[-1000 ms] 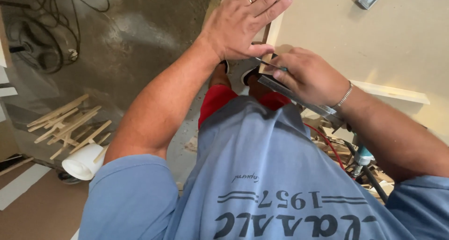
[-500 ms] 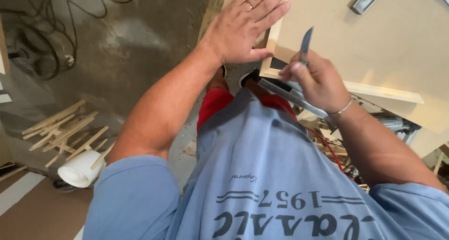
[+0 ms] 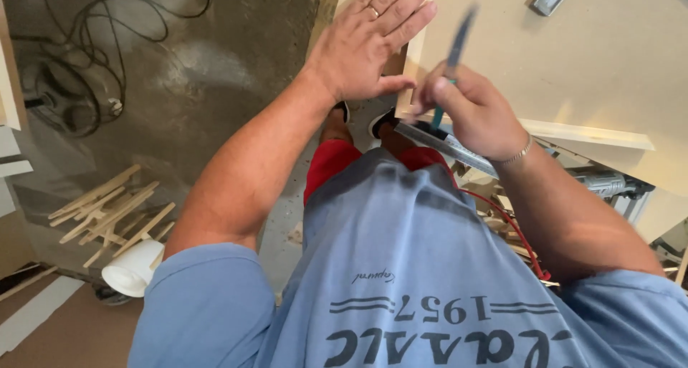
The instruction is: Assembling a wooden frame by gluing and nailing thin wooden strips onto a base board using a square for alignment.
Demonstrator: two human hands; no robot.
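While the left hand (image 3: 362,49) is staying flat, fingers open, on the board (image 3: 573,67) | right hand (image 3: 473,113) has lifted, fingers gripping a pencil (image 3: 451,60) and metal ruler (image 3: 444,144) | pencil is now pointing up, blurred, just beside the board edge | marking seems paused.

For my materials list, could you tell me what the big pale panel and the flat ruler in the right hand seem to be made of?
The panel looks like fibreboard or plywood: matt beige face with no visible grain, under the left hand. The ruler, held in the right hand with a blurred pencil, looks like metal: thin, grey, slightly shiny.
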